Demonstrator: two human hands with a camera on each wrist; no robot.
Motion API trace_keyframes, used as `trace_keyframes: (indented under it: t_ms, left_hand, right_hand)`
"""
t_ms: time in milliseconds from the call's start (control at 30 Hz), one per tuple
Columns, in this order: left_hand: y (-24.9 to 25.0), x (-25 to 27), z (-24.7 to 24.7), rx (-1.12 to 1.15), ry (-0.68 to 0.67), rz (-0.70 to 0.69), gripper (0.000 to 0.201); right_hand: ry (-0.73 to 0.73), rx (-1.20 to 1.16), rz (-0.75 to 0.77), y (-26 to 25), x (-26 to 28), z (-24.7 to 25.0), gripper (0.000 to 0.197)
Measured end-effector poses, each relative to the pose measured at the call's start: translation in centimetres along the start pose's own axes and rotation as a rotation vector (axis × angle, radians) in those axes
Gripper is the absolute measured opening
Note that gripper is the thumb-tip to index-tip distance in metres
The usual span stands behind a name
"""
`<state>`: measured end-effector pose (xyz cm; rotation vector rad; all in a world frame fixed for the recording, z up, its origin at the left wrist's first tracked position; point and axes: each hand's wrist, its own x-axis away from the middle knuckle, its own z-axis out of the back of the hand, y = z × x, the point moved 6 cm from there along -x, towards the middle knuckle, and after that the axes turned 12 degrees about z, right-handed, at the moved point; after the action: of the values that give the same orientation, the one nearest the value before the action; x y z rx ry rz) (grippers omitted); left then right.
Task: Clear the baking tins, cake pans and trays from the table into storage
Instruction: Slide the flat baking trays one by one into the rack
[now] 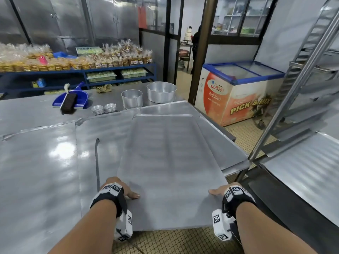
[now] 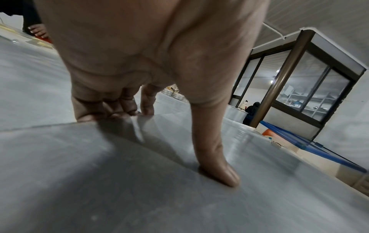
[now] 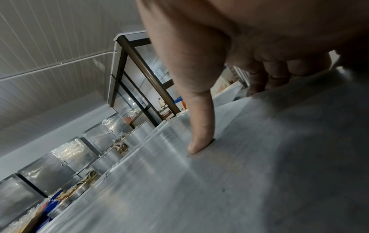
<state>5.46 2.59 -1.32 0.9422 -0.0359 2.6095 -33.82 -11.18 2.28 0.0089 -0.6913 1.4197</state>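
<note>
A large flat metal baking tray (image 1: 170, 162) lies uppermost on a pile of similar trays (image 1: 102, 136) on the steel table (image 1: 36, 162), its near end jutting past the table edge. My left hand (image 1: 126, 191) grips its left edge, thumb on top (image 2: 219, 170) and fingers curled under the rim (image 2: 119, 108). My right hand (image 1: 220, 191) grips the right edge the same way, thumb (image 3: 199, 141) pressed on the surface. Two round cake pans (image 1: 132, 99) (image 1: 161, 92) and two stacks of small tins (image 1: 103, 109) stand at the table's far end.
A tall metal tray rack (image 1: 302, 88) stands to my right. A blue dustpan with a brush (image 1: 71, 101) lies on the table. A chest freezer (image 1: 238, 92) sits beyond the table corner, and shelves of bagged goods (image 1: 73, 59) line the back. A person (image 1: 195, 50) stands in the doorway.
</note>
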Motion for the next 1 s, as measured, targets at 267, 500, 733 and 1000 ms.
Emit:
trace_keyframes:
  t_ms: [267,500,733,1000]
  left_hand:
    - [-2.4,3.4,0.4,-0.167,0.076,-0.109,0.064]
    - [-5.2,2.4,0.9,-0.215,0.046,-0.148,0.065]
    - [-6.8,1.4,2.2,-0.238,0.073,-0.204,0.069]
    - [-10.1,-1.9,3.9,-0.274,0.065,-0.397,0.067]
  right_hand:
    - [0.083,-0.138,-0.048,3.0,5.6,-1.5,0.082]
    - [0.023,-0.226,-0.152,4.7,10.1,-4.8,0.078]
    - [0.018,-0.371,-0.188,5.3,14.5,-8.2,0.038]
    - [0.055,-0.477,-0.34,2.9,18.7,-14.8,0.056]
